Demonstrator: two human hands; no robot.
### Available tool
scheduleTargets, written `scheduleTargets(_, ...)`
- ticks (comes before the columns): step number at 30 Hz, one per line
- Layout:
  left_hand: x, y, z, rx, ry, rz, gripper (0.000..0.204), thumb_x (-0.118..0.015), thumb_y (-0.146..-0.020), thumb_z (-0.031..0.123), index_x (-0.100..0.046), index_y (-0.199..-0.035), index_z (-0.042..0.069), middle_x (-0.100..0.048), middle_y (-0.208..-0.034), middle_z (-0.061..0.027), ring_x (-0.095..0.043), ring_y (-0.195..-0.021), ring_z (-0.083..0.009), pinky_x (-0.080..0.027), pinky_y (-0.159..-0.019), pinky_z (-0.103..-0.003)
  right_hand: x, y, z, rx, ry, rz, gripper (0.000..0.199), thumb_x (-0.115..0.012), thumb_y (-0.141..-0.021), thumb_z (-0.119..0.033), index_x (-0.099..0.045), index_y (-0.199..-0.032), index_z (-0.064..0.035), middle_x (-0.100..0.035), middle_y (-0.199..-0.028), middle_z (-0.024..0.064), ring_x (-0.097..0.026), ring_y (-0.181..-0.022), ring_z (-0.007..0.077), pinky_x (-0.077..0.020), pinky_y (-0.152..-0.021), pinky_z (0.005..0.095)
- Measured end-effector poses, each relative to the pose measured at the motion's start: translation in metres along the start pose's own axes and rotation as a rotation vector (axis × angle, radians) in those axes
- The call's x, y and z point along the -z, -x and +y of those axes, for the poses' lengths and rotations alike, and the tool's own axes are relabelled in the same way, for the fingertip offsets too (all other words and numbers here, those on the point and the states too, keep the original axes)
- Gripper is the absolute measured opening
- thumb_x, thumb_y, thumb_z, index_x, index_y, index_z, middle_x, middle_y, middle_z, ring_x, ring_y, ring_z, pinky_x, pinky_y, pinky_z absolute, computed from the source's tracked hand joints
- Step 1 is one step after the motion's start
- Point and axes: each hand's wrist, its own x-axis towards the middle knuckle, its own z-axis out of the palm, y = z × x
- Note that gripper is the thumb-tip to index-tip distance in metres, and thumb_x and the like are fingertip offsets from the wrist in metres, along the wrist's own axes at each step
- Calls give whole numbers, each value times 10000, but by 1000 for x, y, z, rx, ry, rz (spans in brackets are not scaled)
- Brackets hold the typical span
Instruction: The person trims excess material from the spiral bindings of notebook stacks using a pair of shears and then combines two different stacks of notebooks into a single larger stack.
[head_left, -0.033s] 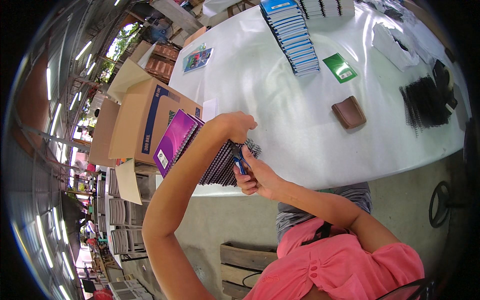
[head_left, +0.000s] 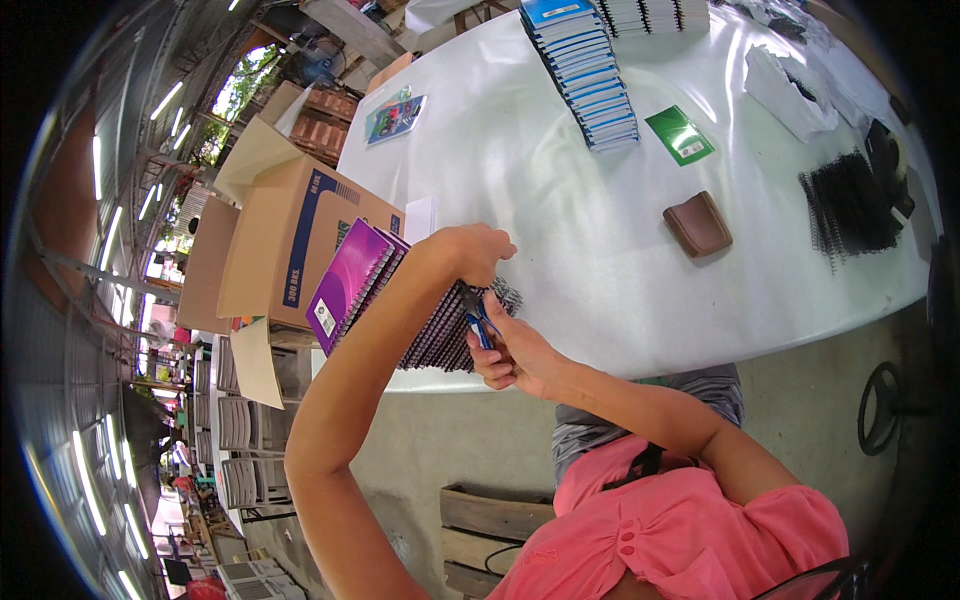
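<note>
Purple-covered spiral notebooks (head_left: 345,282) lie at the table's near left edge, partly hidden by my left forearm. Their black wire coils (head_left: 437,335) show in a stack of rows just past the arm. My left hand (head_left: 476,252) is over the far end of the coils, its fingers curled; whatever they hold is hidden. Close beside it, my right hand (head_left: 512,352) is closed around blue-handled pliers (head_left: 479,326). Their dark jaws point up toward the coils beneath my left hand, though the exact contact cannot be made out.
An open cardboard box (head_left: 255,240) stands left of the notebooks. On the white table (head_left: 600,290) are a brown pouch (head_left: 698,225), a green notebook (head_left: 681,136), a tall stack of blue notebooks (head_left: 585,85) and loose black coils (head_left: 850,205). A wooden chair (head_left: 495,515) stands below.
</note>
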Motion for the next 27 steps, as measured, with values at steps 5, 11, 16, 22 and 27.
scheduleTargets(5, -3, 3, 3, -16, 12, 49, 735, -577, -704, -45, -507, -1424, 86, -581, -1341, -176, -549, -1230, -361, -463, -1010, -403, -9, 11, 6, 79, 99, 115, 796, -339, -852, -815, -563, -974, -61, -540, -748, 40, -527, -637, 187, -475, -621, 354)
scheduleTargets(11, -5, 1, -3, 2, 43, 39, 742, -591, -707, -16, -501, -1433, 108, -596, -1313, -167, -548, -1223, -356, -473, -988, -415, -2, 8, 4, 47, 49, 67, 793, -328, -854, -813, -559, -1001, -69, -534, -767, 37, -513, -674, 177, -460, -649, 350)
scheduleTargets(16, -6, -4, -1, -4, -8, 49, 747, -611, -698, -11, -507, -1428, 108, -606, -1300, -160, -558, -1201, -358, -480, -981, -411, 15, 3, 0, 3, 9, -24, 751, -341, -861, -807, -533, -931, -85, -464, -719, 15, -406, -589, 142, -343, -554, 298)
scheduleTargets(22, -15, -9, -4, 12, 22, 80, 746, -629, -698, -8, -510, -1425, 108, -617, -1279, -167, -562, -1191, -365, -480, -984, -413, 11, 10, 8, -15, 99, 24, 774, -326, -872, -798, -556, -974, -67, -501, -760, 34, -474, -654, 161, -422, -614, 329)
scheduleTargets(27, -10, -10, -2, 18, -4, 64, 737, -625, -696, -6, -517, -1418, 95, -616, -1280, -178, -562, -1192, -370, -475, -991, -418, 17, 9, 10, 40, 107, 74, 840, -310, -870, -801, -581, -1067, -31, -571, -848, 70, -570, -790, 201, -508, -756, 385)
